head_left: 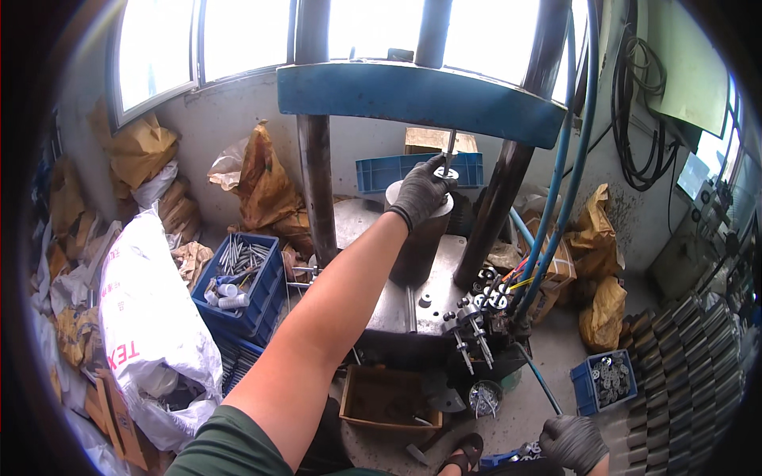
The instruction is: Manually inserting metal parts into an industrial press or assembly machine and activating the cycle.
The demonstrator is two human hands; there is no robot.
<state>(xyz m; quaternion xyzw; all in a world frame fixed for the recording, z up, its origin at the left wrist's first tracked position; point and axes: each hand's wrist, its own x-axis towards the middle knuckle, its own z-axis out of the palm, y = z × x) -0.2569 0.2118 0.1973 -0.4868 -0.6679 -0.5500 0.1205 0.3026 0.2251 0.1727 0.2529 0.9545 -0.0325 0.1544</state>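
My left hand (425, 193), in a dark grey glove, reaches to the top of an upright dark metal cylinder (421, 250) on the press bed. Its fingers close around a small round silver part (446, 172) there, below a thin vertical rod (452, 143). The palm hides part of the cylinder's pale top. Overhead spans the blue crossbeam (421, 99) of the press, between dark steel columns. At the lower right, my gloved right hand (573, 442) is closed at the lower end of a long blue-grey lever (541, 385) that slants down from the press.
Blue bins (254, 282) with metal rods and white cups stand left, beside a white sack (151, 317). A wooden box (389, 401) and a hammer (418, 452) lie below the bed. A blue crate (605, 381) of metal parts and stacked dark metal pieces (686, 381) are right.
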